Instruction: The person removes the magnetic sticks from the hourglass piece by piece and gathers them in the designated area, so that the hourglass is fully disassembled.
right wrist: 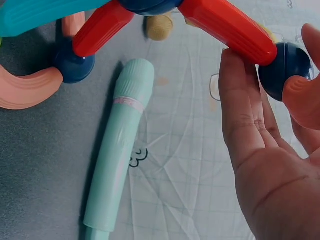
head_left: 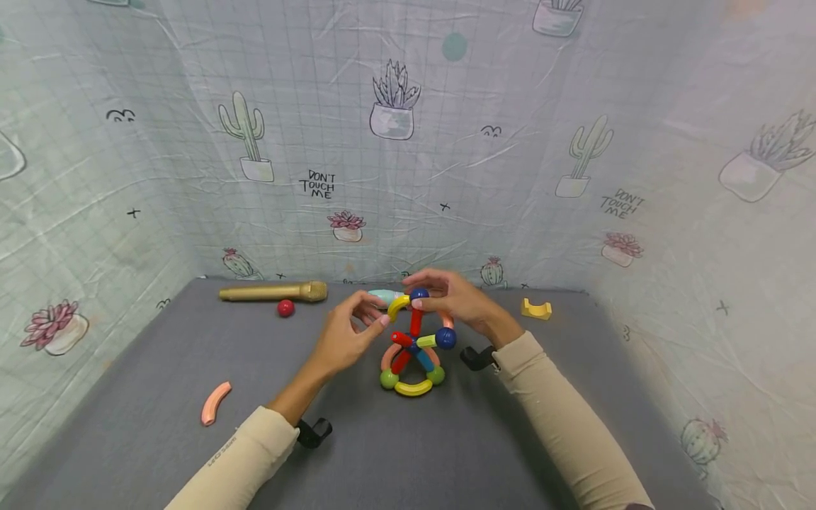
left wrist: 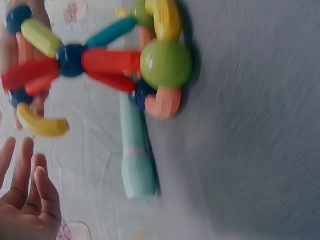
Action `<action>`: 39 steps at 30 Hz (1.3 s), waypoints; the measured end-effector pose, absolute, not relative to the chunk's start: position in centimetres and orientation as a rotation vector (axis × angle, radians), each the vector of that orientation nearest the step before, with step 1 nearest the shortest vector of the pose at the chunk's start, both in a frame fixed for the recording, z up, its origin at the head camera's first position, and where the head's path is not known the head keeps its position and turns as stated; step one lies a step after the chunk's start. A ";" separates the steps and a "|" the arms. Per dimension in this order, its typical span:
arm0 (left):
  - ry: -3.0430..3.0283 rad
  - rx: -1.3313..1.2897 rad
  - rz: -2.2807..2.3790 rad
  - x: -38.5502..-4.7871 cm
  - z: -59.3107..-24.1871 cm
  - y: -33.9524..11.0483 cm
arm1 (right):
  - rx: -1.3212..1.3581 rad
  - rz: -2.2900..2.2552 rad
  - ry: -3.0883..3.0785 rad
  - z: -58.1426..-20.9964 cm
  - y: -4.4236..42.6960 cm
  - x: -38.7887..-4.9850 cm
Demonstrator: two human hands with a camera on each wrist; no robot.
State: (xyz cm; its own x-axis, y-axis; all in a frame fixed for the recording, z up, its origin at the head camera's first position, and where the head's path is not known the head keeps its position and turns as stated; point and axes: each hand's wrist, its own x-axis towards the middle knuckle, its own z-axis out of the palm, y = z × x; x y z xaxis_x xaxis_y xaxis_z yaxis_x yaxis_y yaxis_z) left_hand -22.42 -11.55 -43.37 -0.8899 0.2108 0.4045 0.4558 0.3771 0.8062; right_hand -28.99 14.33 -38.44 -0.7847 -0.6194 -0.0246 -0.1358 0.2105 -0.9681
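Observation:
A structure of magnetic sticks and balls stands on the table, with green balls and curved sticks around its base. My right hand holds the dark blue ball at its top, thumb in front, fingers along the red stick. From that ball a yellow curved stick sticks out to the left, one end free. My left hand is beside this free end, apart from it in the left wrist view, fingers loosely bent and holding nothing. Another dark blue ball sits on a light green stick.
Behind the structure lies a mint-green toy microphone. A gold microphone and a red ball lie back left. A salmon curved stick is at left, a yellow notched block back right. Patterned cloth hangs behind.

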 end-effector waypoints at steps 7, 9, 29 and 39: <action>-2.564 -0.637 -1.258 -25.0 -42.6 -11.0 | -0.619 -1.565 2.186 -38.5 14.6 -28.0; -2.587 -0.671 -1.219 -25.3 -42.3 -10.5 | -0.599 -1.569 2.201 -38.5 14.6 -27.8; -2.686 -0.851 -1.166 -26.0 -40.5 -11.4 | -0.616 -1.575 2.189 -38.0 13.7 -27.9; -2.700 -0.811 -1.098 -25.5 -40.1 -12.8 | -0.630 -1.562 2.193 -38.1 12.9 -27.8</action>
